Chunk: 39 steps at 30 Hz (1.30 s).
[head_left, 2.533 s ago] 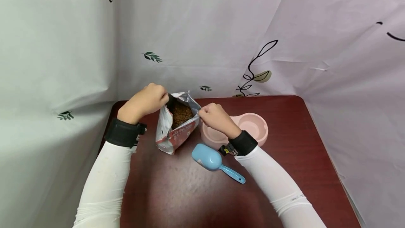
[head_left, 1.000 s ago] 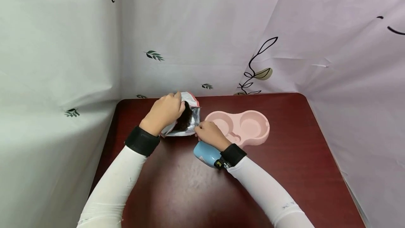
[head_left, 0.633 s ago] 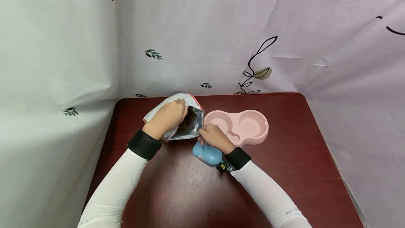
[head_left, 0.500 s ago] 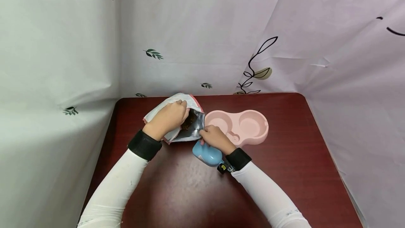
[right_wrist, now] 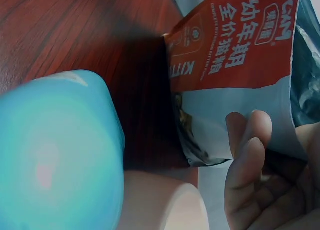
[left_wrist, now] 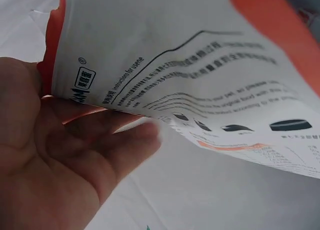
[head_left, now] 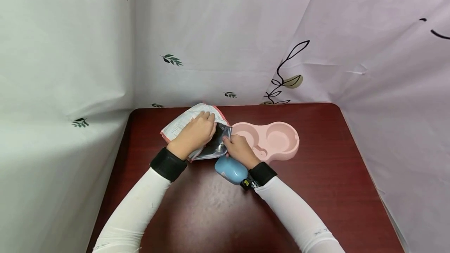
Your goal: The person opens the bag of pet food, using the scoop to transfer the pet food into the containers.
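A cat food bag (head_left: 179, 126), silver inside, leans over on the table with its dark mouth turned toward the right hand. My left hand (head_left: 197, 132) lies along the upper edge of the mouth; in the left wrist view its fingers are loosely extended against the printed back panel (left_wrist: 165, 55), thumb apart. With thumb inside and fingers outside, my right hand (head_left: 242, 151) pinches the near right lip. The right wrist view shows those fingers (right_wrist: 245, 165) below the red front label (right_wrist: 230, 45). A blue scoop (head_left: 231, 170) lies beneath the right wrist, its handle hidden.
A pink double bowl (head_left: 261, 132) sits right of the bag, partly behind the right hand. The dark red table (head_left: 327, 175) is bordered by white patterned cloth (head_left: 218, 42) at the back and sides.
The bag has tipped over from upright, its mouth swinging toward me and rightward. The left hand has moved right, its fingers loosening from a grip. The right hand came down nearer the scoop.
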Each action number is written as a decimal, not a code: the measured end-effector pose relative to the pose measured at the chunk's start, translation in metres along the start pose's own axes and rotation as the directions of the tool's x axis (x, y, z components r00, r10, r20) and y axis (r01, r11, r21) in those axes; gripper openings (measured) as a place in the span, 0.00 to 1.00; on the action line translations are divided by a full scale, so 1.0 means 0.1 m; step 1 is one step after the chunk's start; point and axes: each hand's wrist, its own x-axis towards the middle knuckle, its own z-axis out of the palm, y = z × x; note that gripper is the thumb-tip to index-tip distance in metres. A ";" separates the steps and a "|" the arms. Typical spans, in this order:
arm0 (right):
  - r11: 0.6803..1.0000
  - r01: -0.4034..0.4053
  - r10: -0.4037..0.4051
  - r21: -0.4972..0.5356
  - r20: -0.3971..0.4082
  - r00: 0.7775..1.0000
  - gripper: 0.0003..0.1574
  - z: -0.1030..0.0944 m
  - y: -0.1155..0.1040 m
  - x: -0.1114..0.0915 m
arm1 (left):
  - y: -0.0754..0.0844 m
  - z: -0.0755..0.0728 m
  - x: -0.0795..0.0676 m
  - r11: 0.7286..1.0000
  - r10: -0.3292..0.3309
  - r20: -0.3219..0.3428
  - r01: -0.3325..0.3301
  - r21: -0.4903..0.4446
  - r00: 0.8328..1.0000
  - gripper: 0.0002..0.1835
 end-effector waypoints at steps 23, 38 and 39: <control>0.999 0.004 -0.011 0.054 0.122 0.992 0.27 -0.18 0.18 0.01 | -0.04 0.07 0.04 0.994 -0.005 0.001 0.005 -0.108 1.000 0.12; 0.938 0.332 -0.312 -0.096 0.178 0.933 0.24 -0.58 0.34 -0.24 | -0.24 0.01 0.04 0.947 -0.061 0.066 0.079 -0.312 0.996 0.13; 0.929 0.350 -0.330 -0.119 0.162 0.930 0.24 -0.61 0.37 -0.26 | -0.25 0.00 0.03 0.944 -0.066 0.066 0.084 -0.321 0.996 0.14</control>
